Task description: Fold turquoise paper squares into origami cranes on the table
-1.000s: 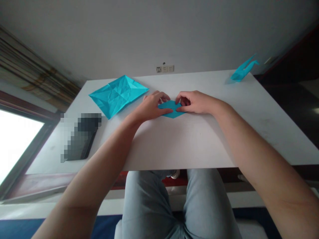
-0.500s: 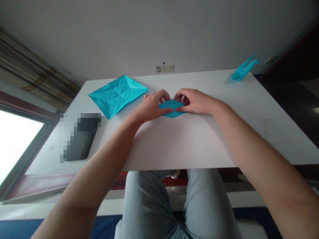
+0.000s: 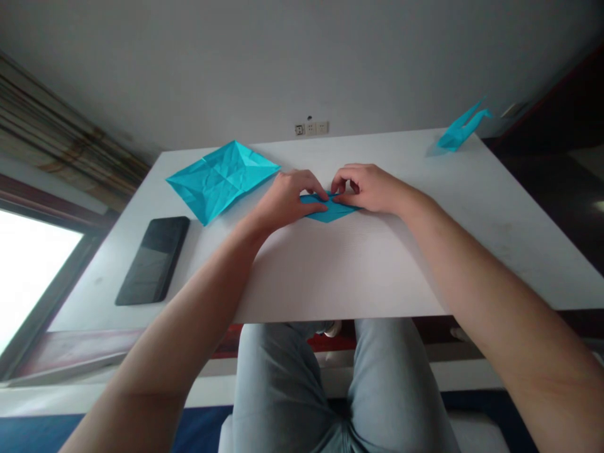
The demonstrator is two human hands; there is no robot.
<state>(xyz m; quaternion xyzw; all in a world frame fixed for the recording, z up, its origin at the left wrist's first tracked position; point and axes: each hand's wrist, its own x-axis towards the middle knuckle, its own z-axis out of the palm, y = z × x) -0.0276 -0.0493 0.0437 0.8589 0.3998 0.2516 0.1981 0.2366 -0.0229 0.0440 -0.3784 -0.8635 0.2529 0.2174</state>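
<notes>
Pinching with both hands: on white table [image 3: 340, 270], left hand [image 3: 287, 201] and right hand [image 3: 365, 189] grip folded blue paper [image 3: 333, 211] at center; creased blue sheet [image 3: 221, 179] lies left. My call: keep fingertips [image 3: 336, 187] level, edges aligned, crease pressed evenly.

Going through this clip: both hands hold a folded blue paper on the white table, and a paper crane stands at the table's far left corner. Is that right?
Not quite: the head view shows the paper crane at the far right corner of the white table, not the left. The rest holds: the left hand and right hand hold the folded blue paper.
</notes>
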